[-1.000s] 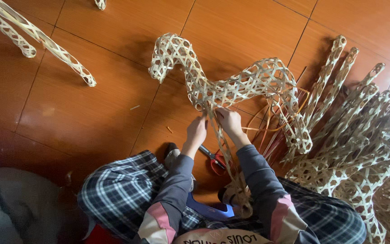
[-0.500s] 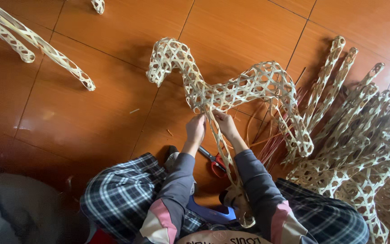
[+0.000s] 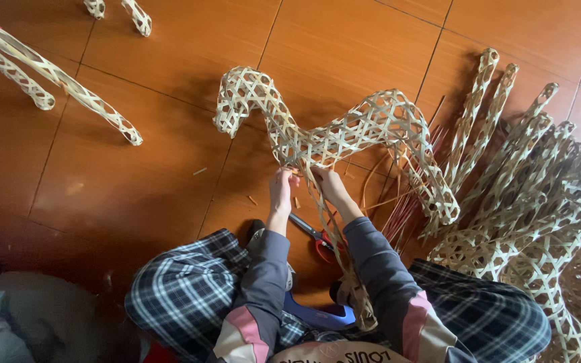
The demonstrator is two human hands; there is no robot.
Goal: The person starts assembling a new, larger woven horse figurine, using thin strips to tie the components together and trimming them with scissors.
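Note:
A woven bamboo animal frame [image 3: 344, 131] with an open lattice lies on the brown tiled floor in front of me, its head end at upper left. My left hand [image 3: 281, 188] and my right hand [image 3: 326, 183] both grip loose bamboo strips [image 3: 317, 208] hanging under the frame's chest. One long woven leg [image 3: 354, 296] trails back toward my lap between my plaid-trousered knees.
Red-handled scissors [image 3: 317, 238] lie on the floor between my forearms. A pile of woven lattice legs [image 3: 532, 202] fills the right side. More woven pieces [image 3: 48, 81] lie at upper left. Thin loose strips [image 3: 405, 202] lie under the frame.
My hands have stayed on the strips under the frame's chest, shifting slightly as they work them. The view has drifted a little; the frame sits lower and more to the left.

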